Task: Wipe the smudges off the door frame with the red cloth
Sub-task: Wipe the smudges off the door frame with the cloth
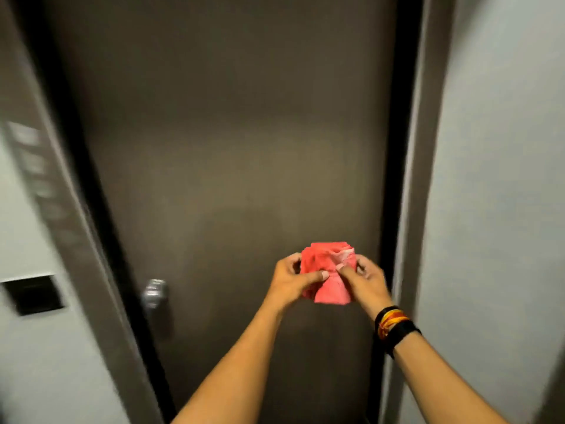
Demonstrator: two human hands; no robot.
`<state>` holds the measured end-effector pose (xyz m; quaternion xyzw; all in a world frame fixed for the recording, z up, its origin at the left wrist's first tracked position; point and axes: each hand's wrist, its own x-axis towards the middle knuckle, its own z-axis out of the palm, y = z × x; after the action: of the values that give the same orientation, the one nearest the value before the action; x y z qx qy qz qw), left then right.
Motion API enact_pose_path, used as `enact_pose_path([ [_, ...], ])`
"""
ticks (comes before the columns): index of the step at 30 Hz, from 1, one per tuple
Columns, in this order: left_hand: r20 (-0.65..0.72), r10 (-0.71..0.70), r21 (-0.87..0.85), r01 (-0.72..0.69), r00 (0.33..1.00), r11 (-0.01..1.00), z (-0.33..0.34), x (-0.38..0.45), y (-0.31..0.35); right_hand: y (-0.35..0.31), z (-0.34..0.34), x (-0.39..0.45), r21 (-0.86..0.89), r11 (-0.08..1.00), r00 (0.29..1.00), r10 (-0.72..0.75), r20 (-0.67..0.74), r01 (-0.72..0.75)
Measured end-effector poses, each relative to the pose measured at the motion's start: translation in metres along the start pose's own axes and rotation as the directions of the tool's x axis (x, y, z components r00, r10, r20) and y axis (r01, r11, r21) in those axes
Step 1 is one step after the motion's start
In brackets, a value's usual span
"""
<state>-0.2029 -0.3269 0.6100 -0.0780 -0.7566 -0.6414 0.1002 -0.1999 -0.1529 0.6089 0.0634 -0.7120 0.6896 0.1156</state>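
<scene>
A bunched red cloth [324, 270] hangs in the air in front of a closed dark brown door [229, 133]. My left hand [293, 278] grips its left side with the thumb across the front. My right hand [363, 278] pinches its right side; that wrist wears dark and orange bands. The grey door frame [423, 179] rises just right of the cloth, apart from it. The frame's left post [64, 194] slants up the left side and is blurred. No smudges can be made out.
A silver door knob [155, 293] sticks out at the door's left edge. A black wall switch plate [33, 293] is on the pale wall at left. A pale wall [504, 179] fills the right side.
</scene>
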Motion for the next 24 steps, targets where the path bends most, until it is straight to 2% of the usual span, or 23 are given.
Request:
enact_pose_path([
  [3, -0.172, 0.17, 0.151, -0.145, 0.97, 0.978, -0.103, -0.004, 0.064, -0.072, 0.087, 0.008, -0.037, 0.979, 0.977, -0.195, 0.083, 0.198],
  [6, -0.293, 0.29, 0.323, -0.191, 0.911, 0.927, -0.196, -0.026, 0.106, -0.125, 0.167, -0.003, -0.051, 0.946, 0.937, -0.307, 0.165, 0.319],
  [9, -0.407, 0.364, 0.464, -0.153, 0.838, 0.872, -0.283, -0.062, 0.132, -0.161, 0.252, -0.024, -0.077, 0.91, 0.892, -0.377, 0.248, 0.406],
  [12, -0.502, 0.36, 0.521, -0.057, 0.787, 0.852, -0.349, -0.093, 0.14, -0.176, 0.323, -0.046, -0.127, 0.884, 0.873, -0.406, 0.27, 0.451],
  [15, -0.573, 0.284, 0.578, 0.134, 0.769, 0.805, -0.398, -0.116, 0.131, -0.168, 0.385, -0.067, -0.147, 0.906, 0.9, -0.354, 0.255, 0.398],
  [19, -0.597, 0.154, 0.656, 0.369, 0.787, 0.658, -0.434, -0.126, 0.084, -0.122, 0.445, -0.089, -0.234, 0.941, 0.962, -0.203, 0.184, 0.244],
  [24, -0.561, 0.124, 0.681, 0.372, 0.818, 0.631, -0.451, -0.113, 0.004, -0.044, 0.489, -0.107, -0.295, 0.946, 0.99, -0.122, 0.067, 0.137],
])
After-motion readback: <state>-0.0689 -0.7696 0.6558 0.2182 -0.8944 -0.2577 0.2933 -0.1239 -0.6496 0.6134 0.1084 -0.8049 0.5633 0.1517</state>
